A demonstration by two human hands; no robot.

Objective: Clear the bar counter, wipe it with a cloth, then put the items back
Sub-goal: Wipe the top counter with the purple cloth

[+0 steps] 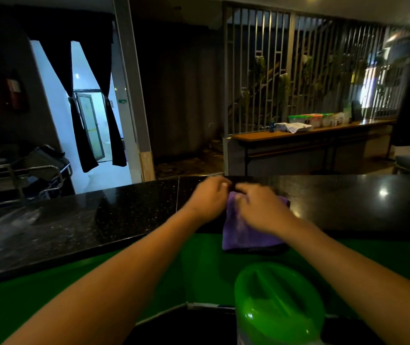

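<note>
A purple cloth [245, 235] lies folded on the black speckled bar counter [114, 217], its near end hanging over the counter's front edge. Both my hands rest on the cloth's far end. My left hand [208, 199] pinches the far left corner with curled fingers. My right hand [258, 207] lies over the cloth's top right part, fingers bent down onto the fabric. The far edge of the cloth is hidden under my hands.
A container with a green lid [277, 300] stands below the counter, close to me. Clear plastic wrap [7, 225] lies on the counter at the left. Beyond are a metal trolley [37, 175] and a wooden side table [305, 135] with tubs.
</note>
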